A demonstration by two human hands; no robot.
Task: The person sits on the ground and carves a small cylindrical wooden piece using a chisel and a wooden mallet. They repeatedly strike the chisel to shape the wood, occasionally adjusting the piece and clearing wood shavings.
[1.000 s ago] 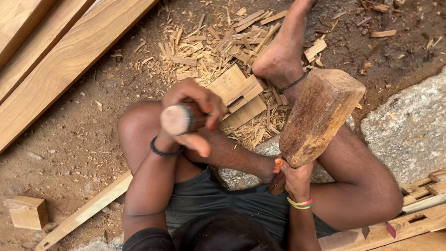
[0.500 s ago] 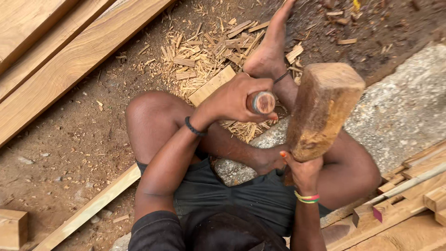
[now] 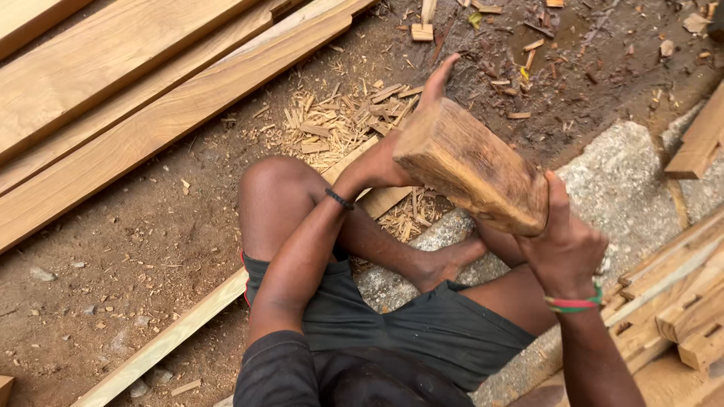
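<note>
While the person sits on the dirt ground [image 3: 151, 226] with knees bent, the right hand [image 3: 566, 245] grips the handle of a heavy wooden mallet [image 3: 471, 166], fingers wrapped tight around it, the block-shaped head tilted out in front of the lap. Mostly hidden behind that head, the left hand [image 3: 385, 166] reaches forward over a pale wood piece [image 3: 377, 197]; whether its fingers hold anything cannot be told. Wood chips [image 3: 339, 124] lie scattered just beyond. Long planks [image 3: 128, 90] lie on the left, a stone slab [image 3: 626, 173] on the right.
</note>
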